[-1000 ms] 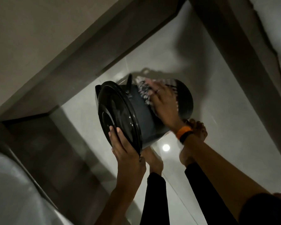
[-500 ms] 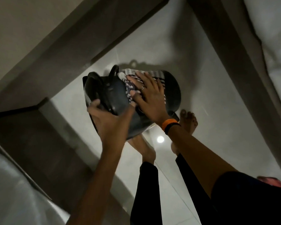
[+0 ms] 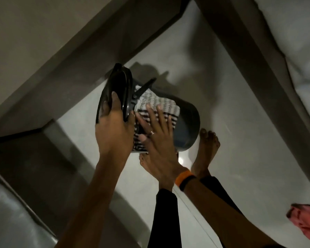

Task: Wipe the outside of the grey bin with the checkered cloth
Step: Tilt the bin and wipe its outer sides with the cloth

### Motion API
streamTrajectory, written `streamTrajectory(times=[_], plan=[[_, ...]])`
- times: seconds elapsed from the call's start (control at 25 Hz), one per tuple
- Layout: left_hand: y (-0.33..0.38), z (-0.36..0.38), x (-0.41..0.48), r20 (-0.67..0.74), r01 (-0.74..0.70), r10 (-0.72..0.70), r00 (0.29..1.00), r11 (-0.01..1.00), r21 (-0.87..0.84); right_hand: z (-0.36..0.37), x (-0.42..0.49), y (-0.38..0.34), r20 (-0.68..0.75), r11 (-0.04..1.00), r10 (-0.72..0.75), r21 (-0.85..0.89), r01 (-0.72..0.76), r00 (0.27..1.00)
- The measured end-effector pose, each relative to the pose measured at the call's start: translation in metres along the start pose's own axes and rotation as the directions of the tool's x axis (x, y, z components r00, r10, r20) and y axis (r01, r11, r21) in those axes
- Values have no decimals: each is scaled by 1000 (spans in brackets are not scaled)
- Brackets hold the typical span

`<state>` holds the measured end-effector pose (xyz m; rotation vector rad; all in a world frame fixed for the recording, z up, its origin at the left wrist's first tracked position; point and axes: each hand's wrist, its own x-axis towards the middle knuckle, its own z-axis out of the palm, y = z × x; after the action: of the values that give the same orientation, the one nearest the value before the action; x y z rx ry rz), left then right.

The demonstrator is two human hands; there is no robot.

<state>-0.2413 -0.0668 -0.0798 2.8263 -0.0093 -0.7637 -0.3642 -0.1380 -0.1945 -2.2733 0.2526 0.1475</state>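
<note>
Glossy pale floor (image 3: 222, 140), dim room. Left hand (image 3: 113, 129) grips the bin (image 3: 188, 126) rim, fingers curled; right hand (image 3: 157, 138), fingers spread, presses the cloth (image 3: 157, 102) flat on its side.

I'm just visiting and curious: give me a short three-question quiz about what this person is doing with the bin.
1. True or false: the grey plastic bin stands upright on the floor.
2. Which hand presses the black-and-white checkered cloth on the bin's side? A left, B right.
3. Fill in: the left hand grips the bin's black ___ end.

Key:
1. False; it is held up, tipped sideways.
2. B, the right hand, fingers spread flat.
3. Lid.
</note>
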Motion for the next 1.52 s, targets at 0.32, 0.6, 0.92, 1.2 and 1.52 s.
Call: streamTrajectory(times=[0.32, 0.6, 0.92, 1.2, 1.52], plan=[[2, 11, -48, -31, 28, -30, 999, 998, -59, -22, 16, 68, -133, 698, 702, 324, -639, 700], [26, -17, 12, 79, -178, 169, 982, 976, 122, -45, 33, 121, 1, 627, 733, 385, -677, 680], [31, -47, 12, -17, -267, 283, 959, 921, 284, -31, 49, -26, -64, 850, 221, 503, -160, 973], [-7, 1, -80, -46, -23, 29, 999, 993, 120, -13, 30, 42, 41, 720, 591, 424, -549, 806], [9, 0, -21, 134, 236, -241, 961, 970, 52, -18, 15, 8, 116, 827, 228, 502, -255, 967]])
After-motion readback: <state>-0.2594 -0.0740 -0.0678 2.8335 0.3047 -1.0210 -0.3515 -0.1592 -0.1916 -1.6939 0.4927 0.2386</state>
